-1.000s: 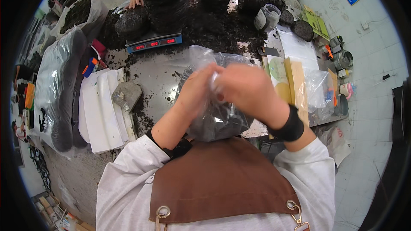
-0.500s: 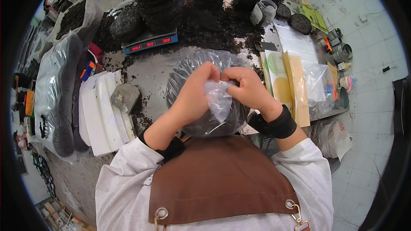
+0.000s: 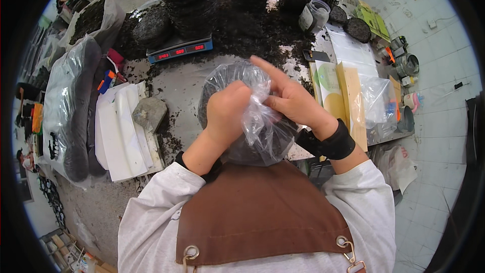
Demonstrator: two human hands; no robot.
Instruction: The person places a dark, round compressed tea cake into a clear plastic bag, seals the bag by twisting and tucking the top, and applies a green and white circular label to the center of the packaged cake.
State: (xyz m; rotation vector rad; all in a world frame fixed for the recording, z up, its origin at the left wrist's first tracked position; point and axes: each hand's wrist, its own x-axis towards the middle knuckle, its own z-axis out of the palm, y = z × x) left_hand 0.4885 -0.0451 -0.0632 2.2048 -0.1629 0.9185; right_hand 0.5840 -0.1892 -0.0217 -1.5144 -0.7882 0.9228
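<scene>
Plastic bag bunched at the neck, at the near edge of the bench

At the left, a long grey bundle sits in clear wrapping, probably against dust. To its right lie loose papers, and a stone rests at their right edge, likely serving as a weight. Farther off, a scale turns its lit display toward the near side, where the person can read it. A stack of dark discs rises on it or just behind; I cannot tell which.

In the middle, the left hand is curled into a fist, clamped on the gathered neck, though blur hides its fingertips. The bag bulges below and around that grip, just beyond the apron, a placing that lets both forearms reach it easily. The right hand has its thumb and forefinger spread apart beside the neck, probably to leave room for the twisted plastic.

Right of the hands, booklets and a wooden strip lie side by side, seemingly set aside from the working space.
</scene>
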